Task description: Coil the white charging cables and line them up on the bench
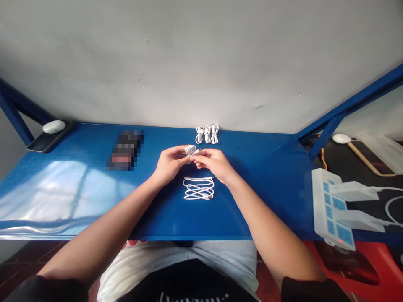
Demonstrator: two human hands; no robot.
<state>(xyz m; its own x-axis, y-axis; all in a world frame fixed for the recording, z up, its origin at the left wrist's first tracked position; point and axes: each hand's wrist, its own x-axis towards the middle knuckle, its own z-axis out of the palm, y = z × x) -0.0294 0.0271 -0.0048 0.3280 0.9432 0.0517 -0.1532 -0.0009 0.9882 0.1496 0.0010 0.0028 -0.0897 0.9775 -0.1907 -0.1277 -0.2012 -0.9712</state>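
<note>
A white cable, folded into a compact bundle, is held up between both hands over the blue table. My left hand pinches the bundle from the left side. My right hand has its fingers closed at the bundle's right end, close against the left fingertips. Just below the hands, a second white cable lies on the table in loose zigzag loops. Beyond the hands, near the wall, three white cable bundles lie side by side, each tied around its middle.
On the blue table, a blurred-out dark object lies to the left. A black tray-like device with a white mouse-shaped object sits at the far left. A white power strip with chargers stands at the right edge, above a red stool.
</note>
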